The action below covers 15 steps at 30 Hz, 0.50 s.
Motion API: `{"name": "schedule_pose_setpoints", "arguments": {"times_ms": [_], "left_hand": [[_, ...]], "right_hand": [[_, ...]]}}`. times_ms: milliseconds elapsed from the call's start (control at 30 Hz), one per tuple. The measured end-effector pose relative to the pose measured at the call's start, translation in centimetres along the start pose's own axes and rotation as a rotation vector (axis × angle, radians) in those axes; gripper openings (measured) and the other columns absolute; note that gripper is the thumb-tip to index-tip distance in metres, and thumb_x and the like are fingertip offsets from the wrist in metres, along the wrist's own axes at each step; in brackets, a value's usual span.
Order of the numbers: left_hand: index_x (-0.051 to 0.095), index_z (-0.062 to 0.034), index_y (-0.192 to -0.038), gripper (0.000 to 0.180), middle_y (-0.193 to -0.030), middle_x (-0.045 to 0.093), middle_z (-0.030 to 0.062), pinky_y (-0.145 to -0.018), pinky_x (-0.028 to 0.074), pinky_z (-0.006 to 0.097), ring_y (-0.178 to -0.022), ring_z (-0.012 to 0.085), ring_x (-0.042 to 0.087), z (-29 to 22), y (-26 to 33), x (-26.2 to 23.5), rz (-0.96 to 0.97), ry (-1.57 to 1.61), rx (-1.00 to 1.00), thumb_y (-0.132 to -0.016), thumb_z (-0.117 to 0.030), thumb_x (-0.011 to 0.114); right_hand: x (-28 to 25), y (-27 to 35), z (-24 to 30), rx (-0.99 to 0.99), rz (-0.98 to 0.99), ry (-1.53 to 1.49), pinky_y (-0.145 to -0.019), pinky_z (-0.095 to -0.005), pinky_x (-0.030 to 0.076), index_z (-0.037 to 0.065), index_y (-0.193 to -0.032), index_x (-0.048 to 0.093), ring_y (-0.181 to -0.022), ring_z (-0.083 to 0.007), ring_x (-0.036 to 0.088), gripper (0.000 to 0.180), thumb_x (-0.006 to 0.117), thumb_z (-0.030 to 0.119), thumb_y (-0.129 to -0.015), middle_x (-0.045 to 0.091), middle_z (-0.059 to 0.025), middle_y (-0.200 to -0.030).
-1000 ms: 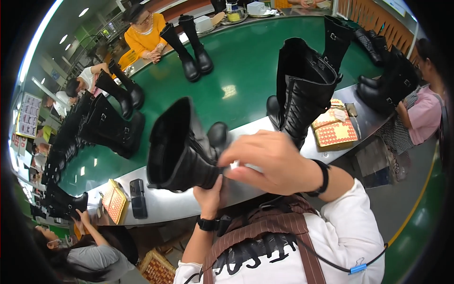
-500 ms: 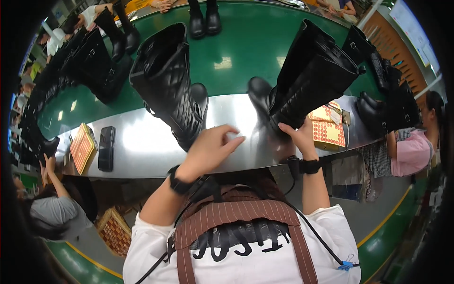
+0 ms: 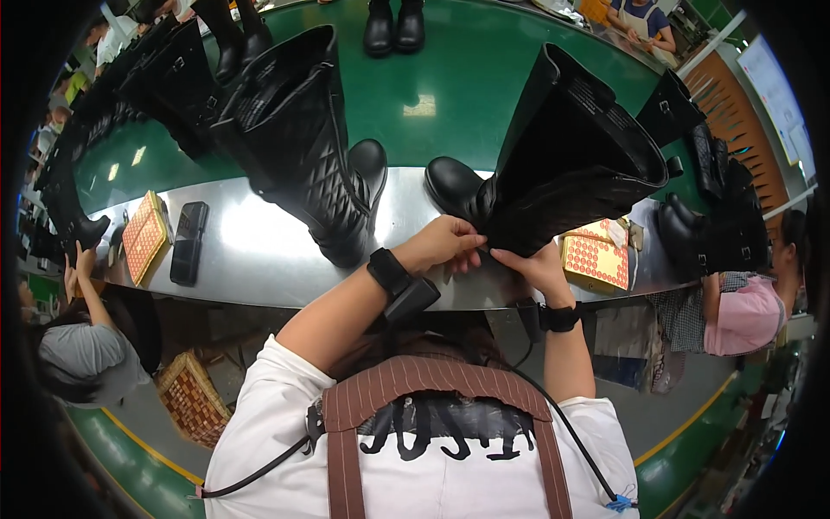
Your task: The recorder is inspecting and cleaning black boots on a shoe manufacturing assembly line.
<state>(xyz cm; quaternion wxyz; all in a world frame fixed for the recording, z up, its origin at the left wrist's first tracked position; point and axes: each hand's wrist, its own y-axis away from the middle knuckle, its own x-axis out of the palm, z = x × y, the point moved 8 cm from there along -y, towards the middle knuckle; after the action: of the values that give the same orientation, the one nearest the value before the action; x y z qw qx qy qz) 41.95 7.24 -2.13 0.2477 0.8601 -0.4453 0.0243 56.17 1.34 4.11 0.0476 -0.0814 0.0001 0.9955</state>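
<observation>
A tall black quilted boot (image 3: 553,164) leans in front of me at the right, its toe pointing left on the metal edge of the bench. My right hand (image 3: 538,270) grips it low at the heel, thumb along the near side. My left hand (image 3: 445,244) has come to the boot's ankle, thumb and forefinger pinched together against it. Whatever is in that pinch is too small to tell. Left of it stands another quilted boot (image 3: 303,164), untouched, its shaft tilted left.
A yellow sheet of red round stickers (image 3: 596,259) lies beside my right hand. Left are a similar sticker pad (image 3: 145,238) and a dark flat case (image 3: 188,244). More black boots (image 3: 393,30) stand on the green bench (image 3: 406,130). Co-workers sit at both sides.
My left hand has moved right, from open beside the left boot to pinching at the right boot's ankle. The right boot's toe has shifted left and nearer.
</observation>
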Motion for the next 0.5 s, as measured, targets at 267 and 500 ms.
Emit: {"name": "schedule_pose_setpoints", "arguments": {"times_ms": [267,500], "left_hand": [[0.066,-0.0033,-0.092,0.024,-0.069,0.065,0.0017,-0.053,0.043,0.019,-0.055,0.0056,0.054,-11.9,7.0,4.0,0.118,0.300,0.281,-0.100,-0.025,0.059],[0.066,0.0011,-0.099,0.028,-0.073,0.068,0.0064,-0.051,0.041,0.017,-0.058,0.0080,0.058,-21.8,12.5,6.0,0.070,0.108,0.531,-0.103,-0.023,0.052]], "right_hand": [[0.3,0.0,0.5,-0.011,-0.036,-0.019,-0.088,-0.0291,0.052,-0.001,-0.111,0.067,-0.097,-0.0139,0.066,0.040,0.081,0.002,-0.074,0.071,-0.0059,-0.106],[1.5,0.4,1.1,-0.008,-0.010,-0.021,-0.092,-0.0302,0.050,0.001,-0.119,0.064,-0.104,-0.0147,0.063,0.046,0.081,0.004,-0.076,0.069,-0.0058,-0.112]]}}
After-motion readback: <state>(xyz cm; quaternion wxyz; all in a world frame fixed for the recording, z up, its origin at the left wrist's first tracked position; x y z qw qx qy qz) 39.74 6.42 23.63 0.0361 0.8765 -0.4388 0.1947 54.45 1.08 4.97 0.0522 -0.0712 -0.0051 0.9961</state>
